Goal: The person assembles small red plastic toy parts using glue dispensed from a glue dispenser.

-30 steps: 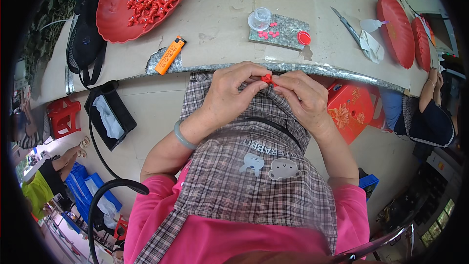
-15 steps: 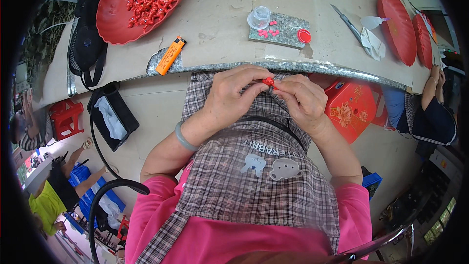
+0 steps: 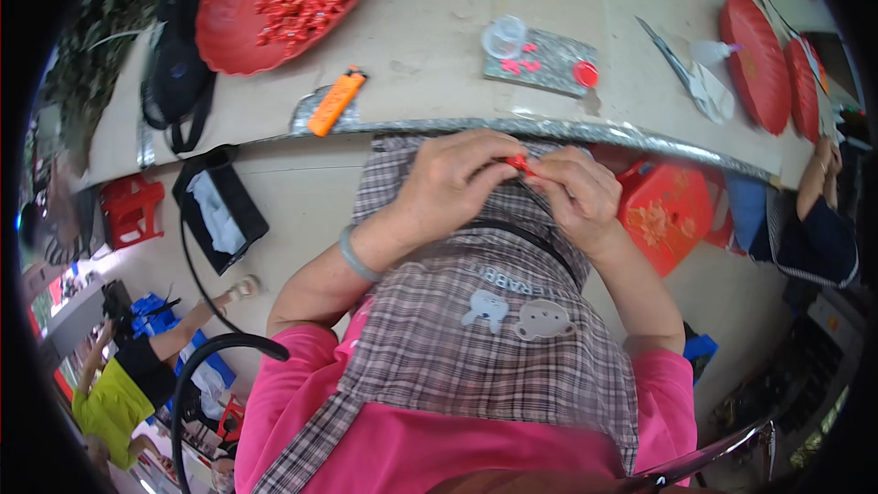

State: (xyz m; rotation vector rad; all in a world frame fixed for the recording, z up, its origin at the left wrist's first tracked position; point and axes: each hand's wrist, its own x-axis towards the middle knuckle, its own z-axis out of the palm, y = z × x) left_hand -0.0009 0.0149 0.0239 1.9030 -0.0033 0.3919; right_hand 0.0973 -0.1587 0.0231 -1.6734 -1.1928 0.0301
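Observation:
Between the fingertips of both hands sits a small glossy red figurine [image 3: 519, 164], held just off the table edge above my lap. My left hand [image 3: 457, 176] pinches its left side, and my right hand [image 3: 580, 190] pinches the other side. Fingers cover most of the piece, so its full shape is hidden. Beyond my hands, a grey stone slab [image 3: 560, 53] carries tiny pink pieces [image 3: 520, 66], a clear plastic cup [image 3: 504, 37] and a red cap [image 3: 585, 74]. A large red scalloped plate [image 3: 219, 23] at the far left holds a heap of similar red figurines [image 3: 302, 0].
An orange lighter [image 3: 337, 102] lies near the table's front edge. At right are a craft knife [image 3: 666, 48], a white tissue [image 3: 712, 94], a small squeeze bottle [image 3: 711, 52] and red plates [image 3: 755, 64]. A red stool [image 3: 666, 220] stands below. Other people sit at both sides.
The whole view has shifted slightly, so the table things appear farther right. Both hands still grip the red figurine, with only a small change in finger position.

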